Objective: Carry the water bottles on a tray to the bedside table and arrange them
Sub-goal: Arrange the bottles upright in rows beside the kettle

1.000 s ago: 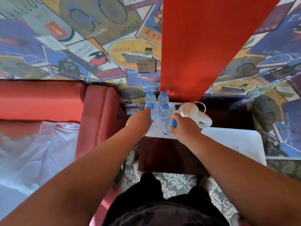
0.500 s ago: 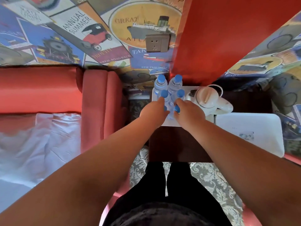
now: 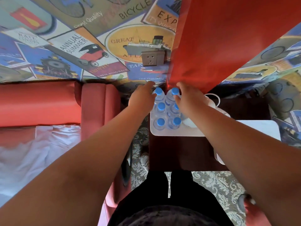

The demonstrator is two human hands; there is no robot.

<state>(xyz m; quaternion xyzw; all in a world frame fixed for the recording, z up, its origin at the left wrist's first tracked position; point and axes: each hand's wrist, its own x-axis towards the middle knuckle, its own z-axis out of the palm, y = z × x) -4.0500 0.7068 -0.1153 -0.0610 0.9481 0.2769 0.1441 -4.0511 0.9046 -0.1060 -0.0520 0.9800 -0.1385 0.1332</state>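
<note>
**Squaring up the far pair of bottles**

I am watching the arranging step, with the carrying apparently done. The tray (image 3: 179, 133) is sitting on the table (image 3: 179, 152) at its far left corner, and six bottles are standing upright on the tray's left half in two rows of three, caps up and close together.

Both hands are working at the tray's far edge. The left hand (image 3: 143, 97) is reaching to the far-left bottle (image 3: 158, 91). Its fingers are curving past the outer side of the neck while the thumb is lying just below the cap, so I am reading it as a loose grasp, though the fingertips are blurred. The right hand (image 3: 189, 98) is grasping the far-right bottle (image 3: 175, 91), thumb pressing the shoulder under the cap and fingers curling round the back. Neither hand is spread wide, and each is closing only to about the neck's width.

The kettle (image 3: 212, 102) is sitting just beside the right wrist, partly hidden by it.

Next, I am expecting small nudges to bring this pair into line with the four nearer bottles. That is calling for a light grip and low, short moves, because a tall bottle pushed near the cap is likely to tip into its neighbours.
</note>
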